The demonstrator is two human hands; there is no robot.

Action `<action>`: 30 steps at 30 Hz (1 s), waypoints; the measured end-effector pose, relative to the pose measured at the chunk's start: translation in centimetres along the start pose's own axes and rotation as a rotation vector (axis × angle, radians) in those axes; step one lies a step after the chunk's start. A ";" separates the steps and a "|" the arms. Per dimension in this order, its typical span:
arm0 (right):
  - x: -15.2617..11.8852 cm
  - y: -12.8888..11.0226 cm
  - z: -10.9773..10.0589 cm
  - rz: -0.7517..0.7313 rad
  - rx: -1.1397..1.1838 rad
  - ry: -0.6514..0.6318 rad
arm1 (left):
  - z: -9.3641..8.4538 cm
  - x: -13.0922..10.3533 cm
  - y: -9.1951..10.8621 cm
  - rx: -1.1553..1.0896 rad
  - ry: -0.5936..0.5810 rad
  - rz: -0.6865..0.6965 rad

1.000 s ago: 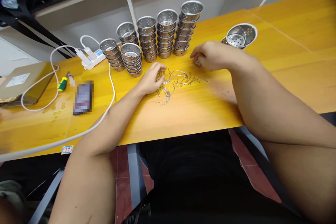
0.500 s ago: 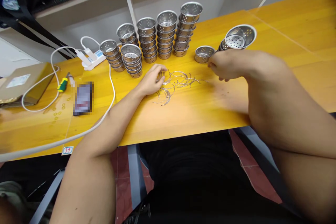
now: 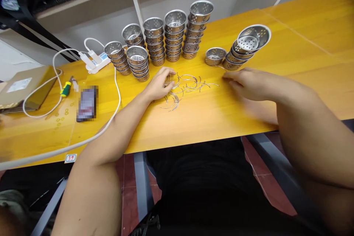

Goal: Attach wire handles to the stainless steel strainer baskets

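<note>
My left hand [image 3: 162,84] rests on the table among thin curved metal wires [image 3: 190,82], its thumb and fingers apart around some of them. Several wires lie in a loose pile beside and below it. My right hand [image 3: 246,83] is above the table to the right, thumb and fingertips pinched. A thin curved wire [image 3: 220,67] shows at those fingertips, in front of the small perforated metal cup [image 3: 215,57]. Just beyond the hand leans a short stack of perforated metal cups [image 3: 240,57], its top cup tilted to the right.
Several tall stacks of perforated metal cups [image 3: 173,40] stand along the back. Left of them are a white power strip [image 3: 96,64] with a cable, a phone [image 3: 87,104], a yellow-green screwdriver [image 3: 66,88] and a cardboard box [image 3: 30,84]. A cable [image 3: 91,138] crosses my left arm.
My right hand has come back from the cup stack, slightly toward me and to the right, uncovering the lower cups. A curved wire now shows at its fingertips. The left hand stays in place.
</note>
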State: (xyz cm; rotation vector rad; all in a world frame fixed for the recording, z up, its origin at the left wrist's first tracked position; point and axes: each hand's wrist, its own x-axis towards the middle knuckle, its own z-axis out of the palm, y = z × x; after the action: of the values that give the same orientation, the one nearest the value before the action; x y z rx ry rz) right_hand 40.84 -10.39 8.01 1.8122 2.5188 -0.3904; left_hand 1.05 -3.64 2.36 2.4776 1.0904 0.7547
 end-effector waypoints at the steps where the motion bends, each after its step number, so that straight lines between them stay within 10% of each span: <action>1: -0.2 0.0 0.1 0.002 -0.011 -0.025 | 0.0 0.0 0.0 -0.004 0.001 0.001; 11: 0.0 -4.3 1.1 -0.386 0.122 -0.048 | -0.1 0.0 0.4 -0.008 0.041 0.068; 17: 3.5 -6.4 -0.2 -0.438 0.127 -0.088 | -2.2 -0.3 0.7 0.136 0.410 0.118; 20: 6.0 -6.8 -1.7 -0.367 0.105 -0.023 | -4.0 -0.4 -0.4 0.219 0.581 -0.018; 23: 8.4 -7.5 -2.1 -0.341 0.081 0.081 | -5.3 -0.4 -2.3 0.243 0.512 -0.108; 30: 11.4 -9.0 1.6 -0.463 0.058 0.088 | -4.6 0.4 -6.5 0.111 0.683 -0.123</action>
State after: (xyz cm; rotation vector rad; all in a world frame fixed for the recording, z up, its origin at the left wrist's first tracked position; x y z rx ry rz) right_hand 28.48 -2.81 6.39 1.2666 3.0087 -0.3992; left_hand -5.19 1.26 2.98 2.2489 1.5159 1.6033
